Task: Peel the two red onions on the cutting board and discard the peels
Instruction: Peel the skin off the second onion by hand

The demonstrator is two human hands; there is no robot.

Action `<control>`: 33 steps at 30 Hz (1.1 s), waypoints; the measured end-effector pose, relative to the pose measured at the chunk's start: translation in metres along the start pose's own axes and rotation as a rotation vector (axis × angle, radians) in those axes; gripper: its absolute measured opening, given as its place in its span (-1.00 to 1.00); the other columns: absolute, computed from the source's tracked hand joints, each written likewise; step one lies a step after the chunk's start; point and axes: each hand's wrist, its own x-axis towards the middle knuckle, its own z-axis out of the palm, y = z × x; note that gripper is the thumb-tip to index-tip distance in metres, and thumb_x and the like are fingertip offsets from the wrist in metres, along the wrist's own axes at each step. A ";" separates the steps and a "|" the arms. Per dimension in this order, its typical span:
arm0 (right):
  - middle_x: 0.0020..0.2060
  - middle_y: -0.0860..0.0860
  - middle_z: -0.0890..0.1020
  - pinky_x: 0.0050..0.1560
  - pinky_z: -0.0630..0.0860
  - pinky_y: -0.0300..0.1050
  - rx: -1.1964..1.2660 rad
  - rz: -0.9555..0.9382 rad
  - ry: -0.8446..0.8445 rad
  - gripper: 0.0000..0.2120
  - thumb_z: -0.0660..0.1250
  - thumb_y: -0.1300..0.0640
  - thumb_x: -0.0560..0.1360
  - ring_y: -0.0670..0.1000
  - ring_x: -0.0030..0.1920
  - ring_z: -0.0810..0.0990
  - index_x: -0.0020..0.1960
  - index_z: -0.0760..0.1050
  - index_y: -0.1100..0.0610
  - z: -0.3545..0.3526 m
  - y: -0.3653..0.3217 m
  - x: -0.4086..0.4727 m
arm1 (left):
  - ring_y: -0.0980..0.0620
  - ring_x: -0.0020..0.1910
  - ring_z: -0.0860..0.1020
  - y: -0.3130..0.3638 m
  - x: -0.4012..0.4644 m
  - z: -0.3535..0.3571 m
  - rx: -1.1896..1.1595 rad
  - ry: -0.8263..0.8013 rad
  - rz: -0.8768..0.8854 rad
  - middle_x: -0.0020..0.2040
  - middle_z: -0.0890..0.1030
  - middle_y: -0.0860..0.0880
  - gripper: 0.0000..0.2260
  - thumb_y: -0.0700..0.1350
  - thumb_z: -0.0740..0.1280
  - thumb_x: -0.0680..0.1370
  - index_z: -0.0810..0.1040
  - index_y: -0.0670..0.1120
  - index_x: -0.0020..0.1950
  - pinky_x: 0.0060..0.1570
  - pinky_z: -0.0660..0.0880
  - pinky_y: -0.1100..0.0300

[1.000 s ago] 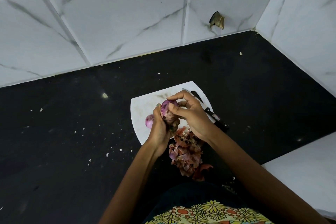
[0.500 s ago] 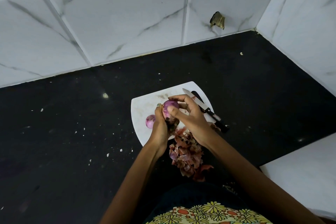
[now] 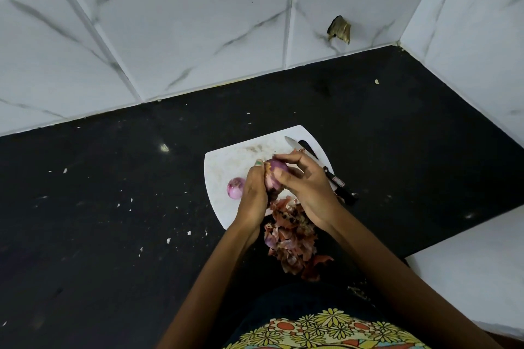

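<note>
Above the white cutting board (image 3: 226,160) I hold a red onion (image 3: 273,178) between both hands. My left hand (image 3: 253,195) grips it from the left and below. My right hand (image 3: 307,187) curls over its right side, thumb on the onion and fingers pinching a strip of brown peel at its top. A second, smaller onion (image 3: 236,187), pink and peeled-looking, lies on the board just left of my left hand. A heap of reddish-brown peels (image 3: 292,238) lies at the board's near edge and spills onto the black counter.
A knife (image 3: 320,168) with a black handle lies on the board's right side, partly under my right hand. White crumbs dot the black counter (image 3: 113,207). Marble-tiled walls stand behind and to the right. A white ledge (image 3: 476,278) sits at the lower right.
My right hand has shifted over the onion's top, its fingers now lifted and pinching peel. The onion has turned slightly in my left hand. The board, knife and small onion have not moved.
</note>
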 end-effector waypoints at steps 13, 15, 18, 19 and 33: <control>0.15 -0.02 0.61 0.10 0.55 -0.16 -0.084 -0.017 -0.087 -0.46 0.50 0.19 0.28 0.00 0.20 0.56 0.24 0.51 0.07 -0.003 0.005 -0.003 | 0.13 -0.04 0.61 0.008 -0.004 0.002 -0.167 -0.009 -0.139 -0.13 0.71 0.03 -0.41 0.27 -0.14 0.63 0.65 0.05 0.00 -0.01 0.48 0.19; 0.14 -0.01 0.62 0.12 0.55 -0.12 -0.081 -0.012 -0.043 -0.48 0.49 0.14 0.28 0.01 0.19 0.57 0.22 0.52 0.06 0.001 0.005 -0.002 | -0.01 0.03 0.62 0.011 -0.006 0.001 -0.150 -0.001 -0.161 -0.05 0.70 -0.07 -0.35 0.29 -0.17 0.62 0.64 -0.02 0.09 0.12 0.51 0.07; -0.03 -0.06 0.67 0.00 0.59 -0.12 0.059 0.020 -0.003 -0.70 0.35 0.09 0.39 0.00 0.04 0.62 0.09 0.56 0.17 0.002 -0.002 0.001 | -0.24 0.21 0.52 0.014 -0.010 0.002 -0.160 -0.025 -0.162 0.03 0.65 -0.24 -0.33 0.26 -0.19 0.63 0.60 -0.10 0.16 0.24 0.45 -0.07; -0.07 -0.08 0.67 -0.08 0.60 -0.14 0.079 0.023 0.011 -0.75 0.31 0.09 0.43 -0.01 0.00 0.61 0.04 0.56 0.20 0.000 -0.004 0.003 | -0.26 0.24 0.47 0.015 -0.011 0.003 -0.174 -0.031 -0.162 0.05 0.62 -0.28 -0.35 0.25 -0.18 0.63 0.60 -0.07 0.15 0.24 0.45 -0.08; 0.01 -0.06 0.62 0.18 0.54 0.05 -0.182 -0.040 0.035 -0.73 0.50 0.19 0.38 0.04 0.11 0.58 0.03 0.55 0.00 0.009 -0.002 -0.003 | 0.02 0.06 0.62 0.008 -0.004 -0.003 -0.209 -0.043 -0.193 -0.01 0.69 -0.08 -0.39 0.29 -0.13 0.62 0.64 0.00 0.05 0.01 0.52 0.10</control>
